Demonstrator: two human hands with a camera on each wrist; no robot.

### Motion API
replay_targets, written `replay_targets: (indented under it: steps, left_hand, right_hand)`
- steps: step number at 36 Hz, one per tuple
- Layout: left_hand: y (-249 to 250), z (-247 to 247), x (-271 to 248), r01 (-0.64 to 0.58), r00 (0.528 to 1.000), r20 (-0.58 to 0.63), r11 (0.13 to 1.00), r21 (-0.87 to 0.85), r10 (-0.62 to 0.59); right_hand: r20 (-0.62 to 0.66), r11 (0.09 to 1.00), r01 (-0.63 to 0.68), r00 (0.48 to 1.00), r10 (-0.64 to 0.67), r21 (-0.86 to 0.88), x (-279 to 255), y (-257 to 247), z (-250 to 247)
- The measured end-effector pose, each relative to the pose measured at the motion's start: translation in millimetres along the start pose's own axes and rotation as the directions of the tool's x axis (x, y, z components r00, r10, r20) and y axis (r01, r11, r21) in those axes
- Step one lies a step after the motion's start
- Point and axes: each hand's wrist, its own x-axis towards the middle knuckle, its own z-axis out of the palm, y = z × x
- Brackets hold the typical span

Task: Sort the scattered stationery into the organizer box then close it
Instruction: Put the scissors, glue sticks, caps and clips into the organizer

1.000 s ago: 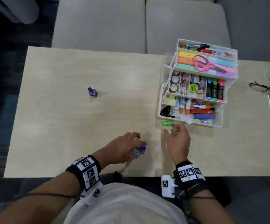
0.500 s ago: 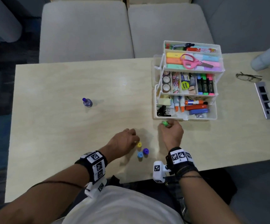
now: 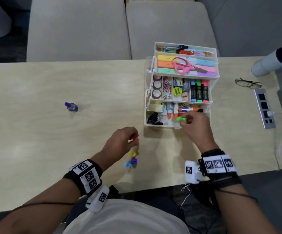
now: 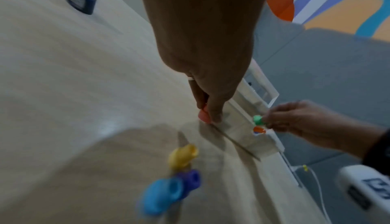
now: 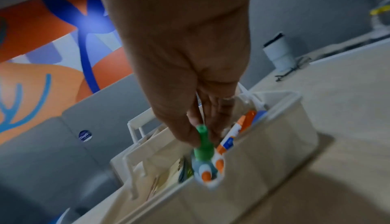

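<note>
The organizer box (image 3: 179,124) stands open toward the far right part of the table (image 3: 35,141), its three tiers stepped back and packed with highlighters, pink scissors (image 3: 186,66), tape rolls and glue sticks. The right hand (image 3: 197,128) reaches over the box's lowest, nearest tier, fingertips pinched around a small green bottle (image 3: 180,119) — held just above the orange-capped glue sticks (image 3: 172,114) lying there. The left hand (image 3: 120,142) hovers near the table's front edge, fingers closed on a small pink bottle (image 4: 204,116). Just below it, nearer the front edge, a yellow bottle (image 3: 133,153), a purple bottle (image 3: 134,161) and a blue bottle (image 3: 127,164) lie clustered together. Well apart, toward the left edge, a dark blue bottle (image 3: 71,107) stands upright — alone.
</note>
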Motion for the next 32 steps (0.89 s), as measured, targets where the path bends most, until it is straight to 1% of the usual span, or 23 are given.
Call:
replay_targets:
  steps: [2, 5, 7, 9, 11, 14, 16, 19, 22, 24, 26, 28, 30, 32]
  left_hand:
    - [23.1, -0.8, 11.3, -0.011, 0.996, -0.094, 1.000, -0.024, 0.009]
    - [59.6, 2.2, 34.0, -0.049, 0.977, -0.210, 0.996, -0.074, 0.033]
    - [79.4, 9.4, 53.8, -0.090, 0.972, -0.229, 0.986, -0.141, 0.056]
    - [95.2, 18.6, 74.8, -0.108, 0.971, -0.228, 0.987, -0.120, 0.078]
    - [106.8, 28.3, 93.9, -0.111, 0.974, -0.203, 0.993, -0.050, 0.099]
    - [114.8, 43.5, 118.0, -0.078, 0.991, -0.104, 0.994, 0.073, 0.085]
    - [113.9, 54.4, 130.3, -0.025, 0.999, -0.042, 0.987, 0.161, 0.032]
    - [110.3, 67.0, 141.7, 0.073, 0.997, 0.008, 0.963, 0.258, -0.078]
    - [110.4, 72.3, 148.0, 0.140, 0.988, 0.020, 0.955, 0.260, -0.150]
    - [112.7, 73.4, 152.4, 0.177, 0.981, 0.032, 0.952, 0.249, -0.191]
    - [116.3, 73.4, 157.4, 0.193, 0.977, 0.045, 0.948, 0.252, -0.211]
    - [120.2, 72.5, 160.8, 0.184, 0.976, 0.065, 0.946, 0.265, -0.208]
    - [121.3, 71.1, 163.0, 0.172, 0.974, 0.095, 0.949, 0.264, -0.203]
    - [119.6, 69.1, 163.4, 0.162, 0.971, 0.133, 0.959, 0.231, -0.196]
  right_hand:
    - [0.115, 0.992, 0.027, 0.993, -0.013, -0.121, 19.4, 1.7, -1.6]
    - [0.231, 0.965, 0.058, 0.973, 0.003, -0.256, 37.0, -0.3, 2.2]
    - [0.302, 0.950, 0.064, 0.953, 0.033, -0.305, 42.6, -1.2, 6.7]
    - [0.334, 0.946, 0.056, 0.941, 0.057, -0.320, 47.3, 1.2, 10.6]
    - [0.342, 0.939, 0.050, 0.937, 0.075, -0.342, 50.4, 3.2, 11.8]
    - [0.333, 0.927, 0.081, 0.941, 0.050, -0.365, 53.5, 8.7, 11.0]
    - [0.329, 0.919, 0.104, 0.944, 0.030, -0.381, 54.6, 14.6, 11.6]
    - [0.361, 0.917, 0.118, 0.932, 0.030, -0.381, 57.5, 21.3, 10.6]
    - [0.419, 0.917, 0.137, 0.907, 0.036, -0.375, 59.4, 23.3, 5.8]
    - [0.434, 0.912, 0.154, 0.900, 0.029, -0.380, 59.6, 26.0, 4.5]
    - [0.440, 0.911, 0.159, 0.898, 0.027, -0.380, 57.1, 26.1, 2.8]
    - [0.442, 0.918, 0.158, 0.897, 0.021, -0.365, 53.3, 25.7, -0.4]
    - [0.416, 0.929, 0.162, 0.909, -0.010, -0.332, 47.2, 25.6, -5.8]
    - [0.333, 0.946, 0.175, 0.940, -0.078, -0.273, 36.8, 26.2, -11.6]
